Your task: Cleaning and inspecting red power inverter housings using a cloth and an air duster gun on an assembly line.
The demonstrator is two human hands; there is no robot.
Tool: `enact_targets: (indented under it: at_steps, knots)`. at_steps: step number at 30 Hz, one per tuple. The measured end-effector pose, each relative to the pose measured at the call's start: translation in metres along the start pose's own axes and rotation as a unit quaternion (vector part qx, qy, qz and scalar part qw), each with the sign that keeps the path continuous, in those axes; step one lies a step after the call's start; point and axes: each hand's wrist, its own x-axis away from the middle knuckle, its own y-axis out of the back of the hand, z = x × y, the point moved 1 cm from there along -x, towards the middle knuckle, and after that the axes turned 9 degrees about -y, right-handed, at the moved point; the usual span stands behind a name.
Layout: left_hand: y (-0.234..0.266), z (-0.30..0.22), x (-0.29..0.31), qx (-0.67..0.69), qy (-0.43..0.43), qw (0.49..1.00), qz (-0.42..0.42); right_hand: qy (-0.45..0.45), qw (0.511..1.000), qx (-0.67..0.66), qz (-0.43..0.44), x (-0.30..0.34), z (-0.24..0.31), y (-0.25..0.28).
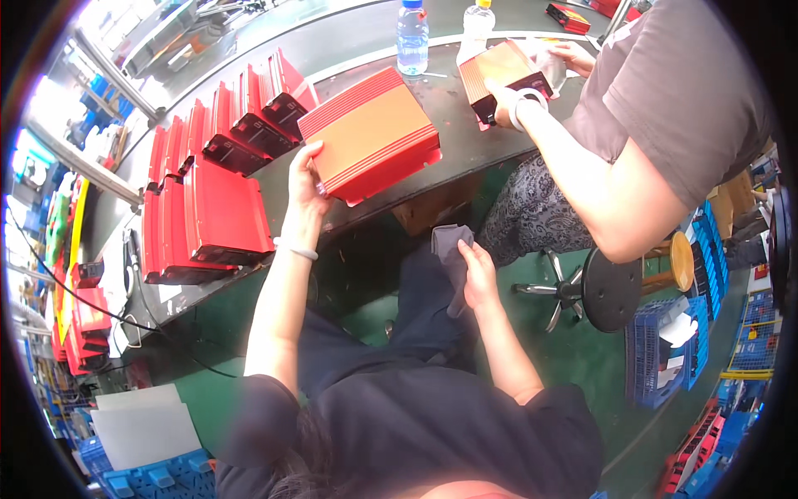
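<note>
My left hand (307, 181) grips a red, ribbed metal housing (370, 133) by its near left corner. The housing is tilted above the bench edge, its broad orange-looking face turned up. In my right hand (477, 274) is a grey cloth (451, 249), pinched between thumb and fingers and hanging down over my lap. Rows of similar red housings (224, 212) stand on edge on the bench to the left, some showing black end panels.
On the right a co-worker holds another red housing (503, 71) and a pale cloth. Two bottles (412, 41) stand at the bench's back. A round black stool (611, 289) and a blue crate (652, 349) are at the right. A black cable (91, 306) crosses the left side.
</note>
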Motion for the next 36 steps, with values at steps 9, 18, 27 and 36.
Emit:
enact_targets:
  at_steps: [9,18,27,36]
  knots:
    - [-0.020,0.015,-0.036,-0.093,0.035,0.995,0.015,0.003,1.000,0.012,-0.017,0.003,-0.006,0.020]
    - [0.003,0.039,-0.103,-0.210,0.037,0.977,-0.022,-0.009,0.998,0.055,0.006,0.005,-0.003,0.010]
    - [-0.033,0.001,-0.028,-0.265,-0.081,0.961,-0.016,0.009,0.988,0.126,0.083,-0.003,0.001,-0.033]
    - [0.058,0.031,0.144,-0.320,-0.176,0.918,-0.155,0.294,0.806,0.434,0.274,-0.011,-0.001,-0.278]
